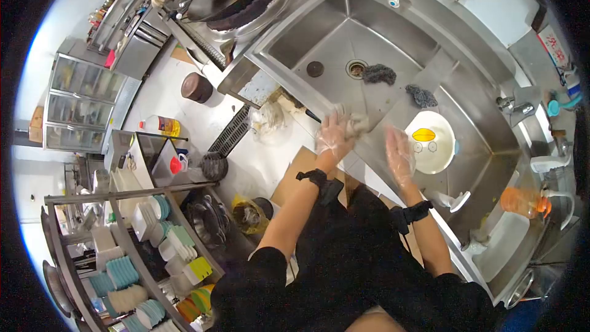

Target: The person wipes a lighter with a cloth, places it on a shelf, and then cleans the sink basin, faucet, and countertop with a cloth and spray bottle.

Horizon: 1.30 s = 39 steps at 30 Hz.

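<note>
White bowl (pixel 437 158) sits inside sink (pixel 476 129) edge, near right hand (pixel 399 155).

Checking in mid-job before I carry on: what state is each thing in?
Left hand: gloved, at pale cloth-like item; grip unclear.
Right hand: gloved, open.
White dish: face up.
Drain: uncovered.
Dark disc: lying beside drain.
Two scouring pads: lying loose.
White tap: no flow visible.
Yellow oil bottle: standing, capped.
</note>
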{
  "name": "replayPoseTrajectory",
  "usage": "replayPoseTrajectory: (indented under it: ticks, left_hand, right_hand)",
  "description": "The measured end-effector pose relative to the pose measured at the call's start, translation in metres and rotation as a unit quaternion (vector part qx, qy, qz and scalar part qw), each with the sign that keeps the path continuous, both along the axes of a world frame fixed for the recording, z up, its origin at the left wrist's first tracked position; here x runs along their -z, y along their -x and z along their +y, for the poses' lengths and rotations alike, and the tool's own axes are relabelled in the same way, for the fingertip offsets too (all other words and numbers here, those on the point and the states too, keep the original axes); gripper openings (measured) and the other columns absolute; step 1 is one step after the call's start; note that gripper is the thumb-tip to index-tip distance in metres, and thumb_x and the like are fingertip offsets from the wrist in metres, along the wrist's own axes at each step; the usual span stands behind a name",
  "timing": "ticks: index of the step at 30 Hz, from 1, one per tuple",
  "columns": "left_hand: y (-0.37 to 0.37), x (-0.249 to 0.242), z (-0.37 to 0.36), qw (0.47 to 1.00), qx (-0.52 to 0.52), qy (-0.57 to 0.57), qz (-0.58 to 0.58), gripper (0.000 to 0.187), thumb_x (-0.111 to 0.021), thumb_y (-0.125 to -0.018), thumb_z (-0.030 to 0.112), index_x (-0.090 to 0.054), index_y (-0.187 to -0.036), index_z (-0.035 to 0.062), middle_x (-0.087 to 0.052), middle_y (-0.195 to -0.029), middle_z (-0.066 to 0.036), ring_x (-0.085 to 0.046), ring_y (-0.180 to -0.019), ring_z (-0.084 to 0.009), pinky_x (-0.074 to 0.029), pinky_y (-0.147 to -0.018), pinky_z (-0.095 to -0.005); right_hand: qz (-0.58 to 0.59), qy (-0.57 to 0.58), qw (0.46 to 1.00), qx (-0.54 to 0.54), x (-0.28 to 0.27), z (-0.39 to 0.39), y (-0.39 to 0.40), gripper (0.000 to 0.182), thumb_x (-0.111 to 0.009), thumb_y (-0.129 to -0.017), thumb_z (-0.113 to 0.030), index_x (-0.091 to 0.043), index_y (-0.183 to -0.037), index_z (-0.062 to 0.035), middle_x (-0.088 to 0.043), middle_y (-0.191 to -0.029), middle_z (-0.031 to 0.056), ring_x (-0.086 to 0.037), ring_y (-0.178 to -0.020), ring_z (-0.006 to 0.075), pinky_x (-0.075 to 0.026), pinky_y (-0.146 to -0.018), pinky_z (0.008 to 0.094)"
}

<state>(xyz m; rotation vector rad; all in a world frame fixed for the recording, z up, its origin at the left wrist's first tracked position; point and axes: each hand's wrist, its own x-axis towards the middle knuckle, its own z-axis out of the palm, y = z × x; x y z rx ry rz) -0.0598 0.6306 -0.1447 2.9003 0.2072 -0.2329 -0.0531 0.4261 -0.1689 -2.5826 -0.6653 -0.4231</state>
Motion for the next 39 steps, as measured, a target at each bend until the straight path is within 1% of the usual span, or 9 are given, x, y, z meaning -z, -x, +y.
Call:
replayPoseTrajectory:
  ticks: [2, 5, 8, 11, 12, 15, 18, 25, 39]
  left_hand:
    - [-0.007, 0.019, 0.005, 1.000, -0.013, 0.007, 0.019, 0.075, -0.066, -0.079, 0.039, -0.036, -0.144, 0.0182, -0.032, -0.150, -0.015, -0.032, -0.135, -0.0373, -0.032, -0.108, -0.0485]
    - [-0.032, 0.031, 0.031, 0.995, -0.060, -0.043, 0.064, 0.075, -0.059, -0.082, 0.043, -0.032, -0.148, 0.0195, -0.027, -0.154, -0.013, -0.023, -0.142, -0.0354, -0.020, -0.114, -0.0508]
    - [-0.076, 0.114, 0.106, 0.989, -0.073, -0.132, 0.004, 0.069, -0.058, -0.082, 0.046, -0.039, -0.143, 0.0180, -0.029, -0.153, -0.015, -0.027, -0.139, -0.0385, -0.027, -0.110, -0.0493]
    - [-0.121, 0.119, 0.172, 0.975, -0.129, -0.177, -0.044, 0.070, -0.059, -0.081, 0.049, -0.043, -0.141, 0.0157, -0.036, -0.148, -0.017, -0.029, -0.138, -0.0386, -0.034, -0.106, -0.0489]
    - [-0.135, 0.082, 0.179, 0.978, -0.196, -0.067, -0.005, 0.069, -0.060, -0.081, 0.049, -0.045, -0.137, 0.0123, -0.041, -0.144, -0.018, -0.037, -0.132, -0.0382, -0.036, -0.105, -0.0468]
    - [-0.170, 0.086, 0.243, 0.972, -0.123, -0.153, -0.127, 0.066, -0.060, -0.082, 0.046, -0.046, -0.134, 0.0088, -0.046, -0.136, -0.021, -0.048, -0.117, -0.0367, -0.041, -0.100, -0.0439]
    - [-0.215, 0.081, 0.287, 0.961, -0.203, -0.186, -0.025, 0.072, -0.059, -0.085, 0.043, -0.032, -0.144, 0.0121, -0.044, -0.139, -0.022, -0.046, -0.124, -0.0356, -0.045, -0.095, -0.0451]
    - [-0.306, 0.049, 0.301, 0.966, -0.026, -0.255, 0.035, 0.080, -0.068, -0.080, 0.041, -0.027, -0.148, 0.0283, -0.032, -0.151, -0.013, -0.043, -0.125, -0.0349, -0.042, -0.097, -0.0458]
    - [-0.471, 0.060, 0.288, 0.892, 0.348, -0.272, -0.091, 0.066, -0.067, -0.079, 0.038, -0.039, -0.139, 0.0273, -0.046, -0.135, -0.006, -0.054, -0.113, -0.0321, -0.050, -0.088, -0.0451]
  right_hand:
    - [0.142, -0.163, 0.976, 0.031, 0.009, 0.006, -0.003, 0.024, -0.054, -0.093, -0.011, -0.057, -0.117, -0.0108, -0.060, -0.110, 0.0119, -0.057, -0.104, 0.0313, -0.046, -0.089, 0.0424]
    - [0.161, -0.131, 0.977, 0.054, 0.015, 0.007, -0.005, 0.020, -0.056, -0.094, -0.017, -0.059, -0.111, -0.0089, -0.061, -0.106, 0.0112, -0.061, -0.097, 0.0293, -0.048, -0.084, 0.0398]
    - [0.220, -0.152, 0.961, 0.076, 0.016, 0.009, -0.012, 0.020, -0.058, -0.092, -0.020, -0.060, -0.108, -0.0075, -0.061, -0.103, 0.0116, -0.061, -0.092, 0.0286, -0.049, -0.081, 0.0388]
    - [0.285, -0.205, 0.927, 0.130, 0.024, 0.012, -0.020, 0.021, -0.060, -0.090, -0.025, -0.059, -0.101, -0.0060, -0.059, -0.095, 0.0125, -0.060, -0.085, 0.0277, -0.048, -0.076, 0.0386]
    - [0.312, -0.218, 0.909, 0.169, 0.029, 0.012, -0.024, 0.023, -0.061, -0.089, -0.027, -0.058, -0.096, -0.0054, -0.058, -0.090, 0.0127, -0.058, -0.081, 0.0269, -0.047, -0.073, 0.0387]
    - [0.294, -0.138, 0.919, 0.224, 0.050, 0.005, -0.041, 0.030, -0.064, -0.086, -0.033, -0.053, -0.086, -0.0050, -0.055, -0.079, 0.0113, -0.055, -0.072, 0.0258, -0.044, -0.067, 0.0387]
    - [0.347, -0.082, 0.898, 0.257, 0.044, 0.002, -0.059, 0.034, -0.068, -0.082, -0.040, -0.053, -0.084, -0.0096, -0.056, -0.076, 0.0106, -0.056, -0.071, 0.0291, -0.044, -0.066, 0.0421]
    - [0.400, -0.025, 0.863, 0.307, 0.023, 0.020, -0.081, 0.032, -0.069, -0.079, -0.035, -0.050, -0.079, -0.0087, -0.055, -0.071, 0.0122, -0.055, -0.068, 0.0331, -0.043, -0.063, 0.0441]
    - [0.359, -0.013, 0.871, 0.336, 0.019, 0.026, -0.081, 0.032, -0.073, -0.077, -0.030, -0.050, -0.080, -0.0075, -0.056, -0.067, 0.0130, -0.057, -0.064, 0.0363, -0.043, -0.059, 0.0461]
